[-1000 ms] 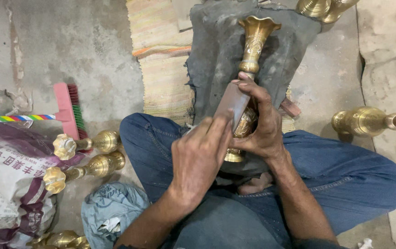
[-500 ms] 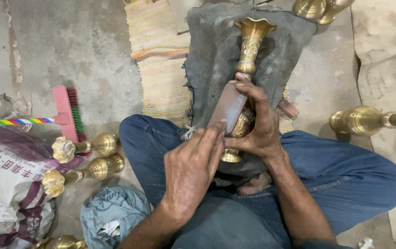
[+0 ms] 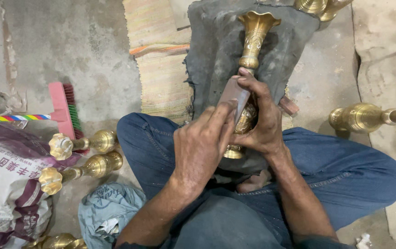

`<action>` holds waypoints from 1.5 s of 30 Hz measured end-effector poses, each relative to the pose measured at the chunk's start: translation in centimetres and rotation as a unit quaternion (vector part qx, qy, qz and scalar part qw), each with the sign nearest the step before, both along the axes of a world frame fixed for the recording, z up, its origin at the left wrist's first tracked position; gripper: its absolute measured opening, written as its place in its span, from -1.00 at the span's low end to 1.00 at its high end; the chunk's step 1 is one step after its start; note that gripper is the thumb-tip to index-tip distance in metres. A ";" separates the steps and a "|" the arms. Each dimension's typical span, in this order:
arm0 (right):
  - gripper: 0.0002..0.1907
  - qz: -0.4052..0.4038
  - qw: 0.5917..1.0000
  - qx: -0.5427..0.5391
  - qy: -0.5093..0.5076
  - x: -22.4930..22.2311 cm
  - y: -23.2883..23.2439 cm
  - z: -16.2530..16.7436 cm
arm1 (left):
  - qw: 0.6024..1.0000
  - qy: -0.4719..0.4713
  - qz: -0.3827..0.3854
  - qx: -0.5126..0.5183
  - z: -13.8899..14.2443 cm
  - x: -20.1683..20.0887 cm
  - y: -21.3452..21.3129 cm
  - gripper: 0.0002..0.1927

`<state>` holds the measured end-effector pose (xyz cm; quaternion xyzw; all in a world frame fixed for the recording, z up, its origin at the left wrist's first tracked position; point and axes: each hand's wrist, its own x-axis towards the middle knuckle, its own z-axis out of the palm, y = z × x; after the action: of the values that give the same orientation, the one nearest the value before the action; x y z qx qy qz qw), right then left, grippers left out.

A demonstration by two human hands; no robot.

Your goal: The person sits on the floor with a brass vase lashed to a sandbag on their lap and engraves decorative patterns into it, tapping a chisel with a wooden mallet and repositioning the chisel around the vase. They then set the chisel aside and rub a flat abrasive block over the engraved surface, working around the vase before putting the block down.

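Observation:
A brass vase [image 3: 255, 39] with a flared mouth lies on a dark grey cloth [image 3: 216, 50] between my crossed legs in blue jeans. My right hand [image 3: 262, 117] wraps around the vase's round belly and steadies it. My left hand [image 3: 202, 147] presses a flat brownish strip [image 3: 233, 95], like a piece of abrasive paper, against the vase's side. The vase's foot [image 3: 233, 152] shows just below my fingers. Most of the vase's belly is hidden by both hands.
Two brass vases [image 3: 80, 143] [image 3: 76, 171] lie on the floor at my left knee, by a pink brush [image 3: 64, 110] and a printed sack [image 3: 4, 184]. Another brass piece [image 3: 363, 117] lies at right, more at top right [image 3: 320, 7]. A striped woven mat [image 3: 158, 55] lies ahead.
My left hand has slid slightly along the vase with the strip. The vase and my right hand stay where they were.

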<state>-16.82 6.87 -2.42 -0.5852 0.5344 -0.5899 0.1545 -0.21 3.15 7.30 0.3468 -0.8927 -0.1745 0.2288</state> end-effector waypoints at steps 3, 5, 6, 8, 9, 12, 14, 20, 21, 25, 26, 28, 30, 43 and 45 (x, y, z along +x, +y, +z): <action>0.08 0.000 1.000 0.002 0.010 0.0 -0.1 0.1 | 1.000 0.006 0.008 -0.028 0.0 0.1 0.1 -0.75; 0.06 0.009 1.000 -0.002 -0.006 0.1 -0.1 0.3 | 0.999 0.016 0.015 -0.034 0.0 -0.1 0.1 -0.74; 0.05 0.011 1.000 -0.001 -0.015 0.1 -0.1 0.3 | 0.999 0.019 0.015 -0.034 0.1 -0.1 0.2 -0.73; 0.03 0.001 1.000 -0.001 0.003 0.2 -0.1 0.4 | 0.999 0.009 0.007 -0.032 0.0 -0.4 0.1 -0.77; 0.02 -0.005 1.000 -0.007 0.016 0.2 -0.1 0.4 | 0.999 0.008 0.001 -0.037 0.0 -0.4 0.0 -0.79; 0.04 0.013 1.000 0.007 -0.020 0.2 0.0 0.2 | 0.999 -0.018 0.003 -0.036 -0.2 -0.2 0.2 -0.77; 0.04 0.014 1.000 0.006 -0.017 0.2 0.0 0.1 | 0.999 -0.006 0.012 -0.036 -0.4 -0.1 0.3 -0.74; 0.03 0.018 1.000 -0.011 -0.010 0.2 -0.2 -0.2 | 0.999 -0.005 -0.001 -0.035 0.0 -0.6 -0.2 -0.73; 0.04 0.019 1.000 -0.009 -0.016 0.2 -0.3 -0.1 | 0.999 -0.015 -0.007 -0.031 0.3 -0.5 -0.2 -0.72; 0.05 0.017 0.999 0.000 -0.032 0.1 -0.2 0.0 | 0.999 -0.011 -0.004 -0.032 1.3 -0.2 -0.1 -0.72; 0.06 0.016 0.999 -0.007 -0.028 0.1 -0.2 0.0 | 0.999 -0.013 -0.008 -0.031 1.2 -0.3 -0.2 -0.74; 0.05 0.022 1.000 0.001 -0.018 0.2 0.0 0.0 | 1.000 -0.016 0.000 -0.021 0.7 -0.4 0.0 -0.77; 0.02 -0.004 1.000 0.004 0.002 0.3 0.0 -0.1 | 0.999 -0.010 -0.016 -0.030 0.1 -0.6 -0.3 -0.77; 0.07 0.028 0.999 -0.006 -0.031 0.1 -0.2 -0.4 | 0.999 -0.036 -0.003 -0.011 1.8 -0.8 -0.1 -0.74; 0.06 0.035 0.998 -0.015 -0.045 0.1 -0.2 -0.3 | 0.999 -0.041 -0.002 -0.014 1.6 -0.7 -0.1 -0.72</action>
<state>-16.76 6.66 -2.70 -0.5786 0.4970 -0.6181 0.1900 -0.86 3.06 8.87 0.3484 -0.9044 -0.1478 0.1969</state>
